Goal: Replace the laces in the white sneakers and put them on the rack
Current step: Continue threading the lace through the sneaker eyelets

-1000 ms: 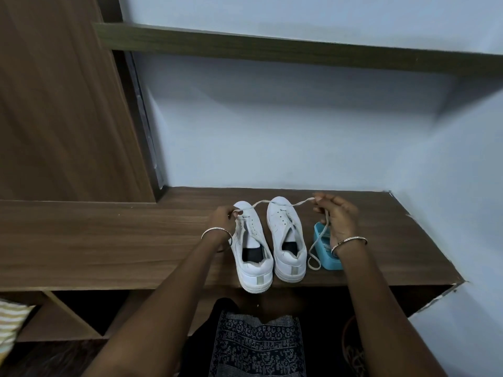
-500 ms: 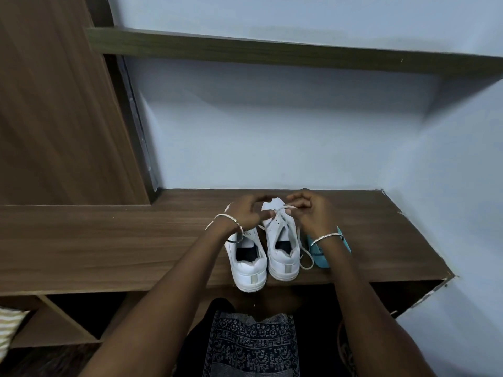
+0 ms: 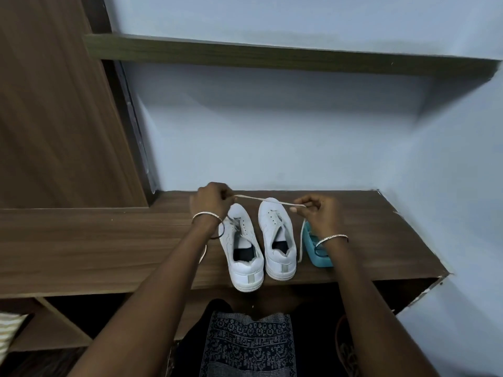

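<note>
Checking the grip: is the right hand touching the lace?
Touching. The head view shows the right hand pinching the lace, which is stretched taut from its fingertips.

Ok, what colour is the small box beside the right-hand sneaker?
Teal. The box shows in the head view, the only view here.

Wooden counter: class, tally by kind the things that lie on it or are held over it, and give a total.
White sneakers: 2
Lace, stretched between left hand and right hand: 1
Teal box: 1
Total: 4
</note>
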Available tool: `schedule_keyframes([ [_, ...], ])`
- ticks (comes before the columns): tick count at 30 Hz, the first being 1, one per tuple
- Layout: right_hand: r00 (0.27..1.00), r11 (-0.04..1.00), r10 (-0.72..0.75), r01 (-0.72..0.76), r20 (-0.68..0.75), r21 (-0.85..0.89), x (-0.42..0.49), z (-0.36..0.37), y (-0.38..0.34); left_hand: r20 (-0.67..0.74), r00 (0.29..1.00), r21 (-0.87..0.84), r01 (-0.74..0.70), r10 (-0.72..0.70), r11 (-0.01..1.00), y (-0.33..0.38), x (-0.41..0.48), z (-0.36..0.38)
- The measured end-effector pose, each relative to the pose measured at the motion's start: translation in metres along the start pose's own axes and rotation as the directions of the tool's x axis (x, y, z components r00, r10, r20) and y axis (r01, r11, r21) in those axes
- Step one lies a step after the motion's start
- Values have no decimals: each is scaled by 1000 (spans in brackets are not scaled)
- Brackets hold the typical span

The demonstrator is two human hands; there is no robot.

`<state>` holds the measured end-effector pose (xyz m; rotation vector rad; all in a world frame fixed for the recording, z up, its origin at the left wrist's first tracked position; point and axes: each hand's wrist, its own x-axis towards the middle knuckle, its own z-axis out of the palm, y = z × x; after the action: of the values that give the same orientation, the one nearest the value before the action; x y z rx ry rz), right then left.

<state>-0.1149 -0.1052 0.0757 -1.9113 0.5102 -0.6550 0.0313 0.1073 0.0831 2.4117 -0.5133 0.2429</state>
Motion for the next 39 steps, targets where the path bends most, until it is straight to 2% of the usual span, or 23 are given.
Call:
schedule_keyframes([
  [4, 997, 998, 43, -39, -69, 53, 3, -14, 2, -33, 969, 19, 247, -246, 969, -31, 1, -6],
  [7, 995, 989, 72, -63, -66, 136, 4, -13, 0, 6, 953, 13, 303, -303, 953, -40, -4, -7],
  [9, 996, 994, 30, -22, -80, 106, 5, -6, -1, 61, 947, 6, 315, -314, 949, -41, -7, -4],
  [11, 998, 998, -7, 10, -57, 61, 4, 4, -5, 130, 959, -52, 261, -252, 964, -36, -8, -1],
  [14, 998, 993, -63, 60, 27, 105, -3, 26, -18, 185, 983, -269, 46, 5, 962, -21, -6, 5],
  [16, 993, 985, -96, 85, 74, 147, -7, 41, -26, 297, 941, -372, -41, 161, 927, -1, -8, 5],
  [18, 989, 974, -113, 91, 95, 206, -11, 51, -33, 412, 885, -459, -5, 218, 888, 22, -14, 2],
  [19, 988, 968, -116, 89, 103, 236, -12, 56, -35, 446, 876, -530, 91, 185, 843, 29, -16, 2],
  [21, 982, 960, -130, 90, 137, 264, -16, 62, -38, 524, 850, -635, 349, 53, 689, 35, -15, 3],
  [22, 977, 961, -133, 86, 167, 264, -18, 64, -37, 575, 818, -649, 460, -6, 606, 35, -15, 2],
  [24, 961, 964, -134, 71, 240, 256, -21, 69, -35, 673, 736, -611, 607, -71, 508, 28, -15, 3],
  [26, 945, 971, -144, 78, 294, 226, -24, 74, -31, 729, 680, -595, 688, -83, 415, 17, -14, 4],
  [28, 928, 975, -147, 77, 342, 208, -26, 78, -29, 739, 666, -602, 720, -102, 345, 8, -13, 7],
  [33, 867, 980, -128, 36, 482, 195, -32, 90, -21, 674, 720, -712, 693, -165, 114, -4, -3, 12],
  [34, 857, 981, -117, 19, 502, 195, -31, 91, -19, 658, 728, -722, 683, -192, 113, -6, 0, 13],
  [36, 874, 978, -57, -48, 483, 202, -26, 92, -16, 613, 757, -731, 652, -227, 201, -13, 8, 17],
  [39, 954, 963, 90, -157, 287, 221, -15, 90, -8, 546, 790, -674, 612, -279, 413, -27, 17, 23],
])
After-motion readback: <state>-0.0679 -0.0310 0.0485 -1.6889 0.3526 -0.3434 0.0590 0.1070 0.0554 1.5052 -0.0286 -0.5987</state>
